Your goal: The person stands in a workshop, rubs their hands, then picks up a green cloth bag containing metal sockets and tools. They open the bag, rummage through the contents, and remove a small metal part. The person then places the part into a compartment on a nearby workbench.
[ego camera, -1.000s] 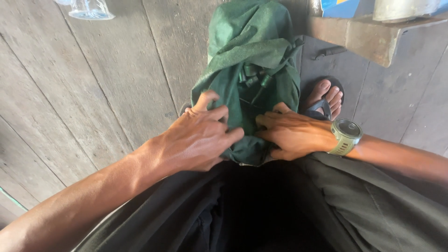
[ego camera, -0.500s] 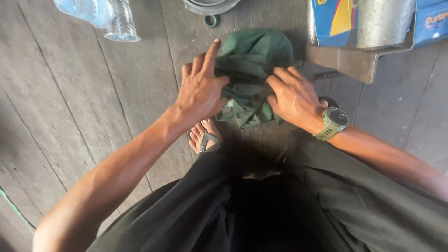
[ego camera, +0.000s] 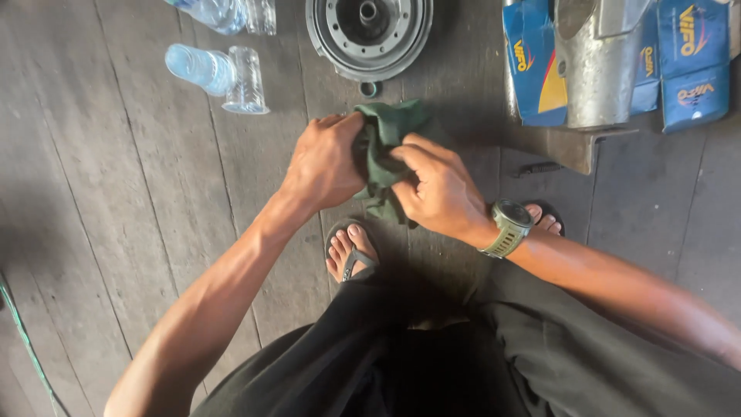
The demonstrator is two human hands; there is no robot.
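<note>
Floorboards [ego camera: 116, 232] of grey wood run up and down the view, with a thin green cord [ego camera: 27, 340] crossing the lower left corner. Toward the upper left lie two clear plastic bottles [ego camera: 216, 71], one cut by the top edge. Next comes the left hand [ego camera: 324, 166], its forearm rising from the lower left, wrist straight, back of the hand upward, fingers curled shut around the left side of a dark green cloth [ego camera: 382, 154]. The cloth is bunched into a lump between both hands, held above the floor; its long axis runs roughly up and down the view, one end poking up toward a round grey metal part [ego camera: 369, 35] on the floor at top centre, the other end hanging toward a sandalled foot [ego camera: 351, 251]. The right hand [ego camera: 436, 189] closes on the cloth's right side, thumb and fingers pinching the folds, its forearm coming in from the lower right with a green wristwatch [ego camera: 509, 228] on the wrist. Farther right, a grey metal housing [ego camera: 598, 66] stands among blue cartons [ego camera: 691, 62].
</note>
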